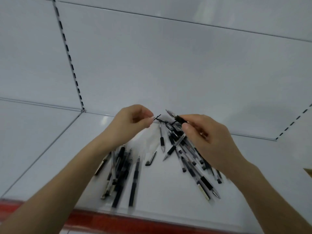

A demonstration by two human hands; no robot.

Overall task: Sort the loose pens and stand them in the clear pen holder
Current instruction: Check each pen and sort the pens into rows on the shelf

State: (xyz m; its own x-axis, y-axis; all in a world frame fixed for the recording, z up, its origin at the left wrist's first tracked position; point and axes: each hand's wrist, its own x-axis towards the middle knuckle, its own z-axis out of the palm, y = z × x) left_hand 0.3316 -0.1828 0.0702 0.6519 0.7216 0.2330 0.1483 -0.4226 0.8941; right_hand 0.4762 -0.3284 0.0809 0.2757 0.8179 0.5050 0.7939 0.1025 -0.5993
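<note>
In the head view, two bare hands were held up over a white shelf (pixel 168 196) on which the loose pens were scattered. The left hand (pixel 133 122) was seen at about 11 o'clock from the heaps, its fingers (pixel 148 121) pinched together on the end of a thin black piece, apparently a pen clip or cap (pixel 157 116); what exactly was pinched could not be told through the blur. The right hand (pixel 207 132) was seen at about 1 o'clock, its fingers closed on a pen (pixel 177 117) whose metal tip pointed up toward 10 o'clock, the long axis running from the thumb toward the left hand. The two held pieces were near each other, and whether they touched could not be told.

Below the hands, one heap of pens (pixel 118 173) lay at 7 o'clock, the long axes running near 6 to 12, and a second heap (pixel 190 154) lay under the right hand at 5 o'clock, fanned toward 4 and 5. A single pen (pixel 161 137) lay between them, tip toward 6, and a loose black cap (pixel 151 159) lay just below it.

No clear pen holder was shown in this view, so no pen was seen to be stood yet. The coming move was judged to turn on the small gap between the held pen's tip end and the piece in the left hand, lying at 9 o'clock from it.
</note>
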